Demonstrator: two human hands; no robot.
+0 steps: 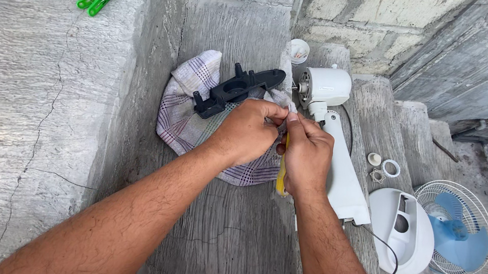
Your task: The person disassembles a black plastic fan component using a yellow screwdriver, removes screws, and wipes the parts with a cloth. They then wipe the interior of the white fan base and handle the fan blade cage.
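Screwdriver (282, 170) with the yellow handle is gripped in the right hand (306, 155), shaft pointing up toward the white fan motor housing (325, 86), just over the checked cloth (189, 120). Left hand (245, 132) is pinched shut on something tiny at the tip; what it is can't be made out. Probably best if the tip is kept steadied and the small part is held over the cloth, so nothing gets lost down the concrete steps (228, 237). Black plastic part (236, 90) is left resting on the cloth.
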